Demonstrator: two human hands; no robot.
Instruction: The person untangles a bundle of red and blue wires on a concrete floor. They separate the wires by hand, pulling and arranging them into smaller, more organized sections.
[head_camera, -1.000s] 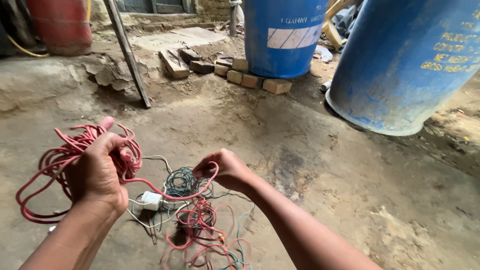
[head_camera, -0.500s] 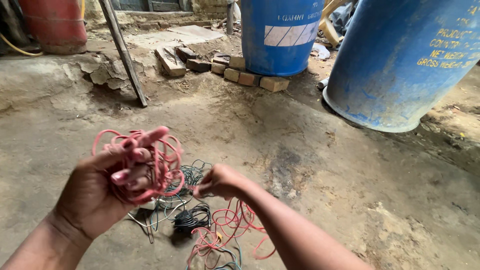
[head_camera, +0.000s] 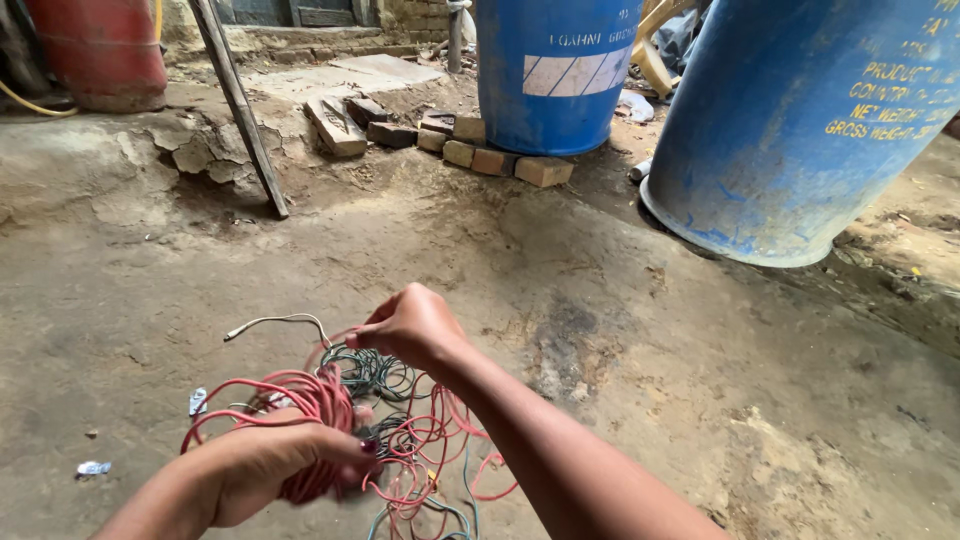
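— Two hands on it: my left hand has its fingers closed round a bundle of red wire, low over the dirt floor.
— And the right?
— My right hand pinches a red strand above the green wire tangle. I judge it light, limp and springy, prone to snagging; best taken by the gathered loops, not loose ends.

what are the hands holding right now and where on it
The left hand grips a coiled bundle of red wire around its side. The right hand pinches a strand of the same red wire near the tangle on the ground.
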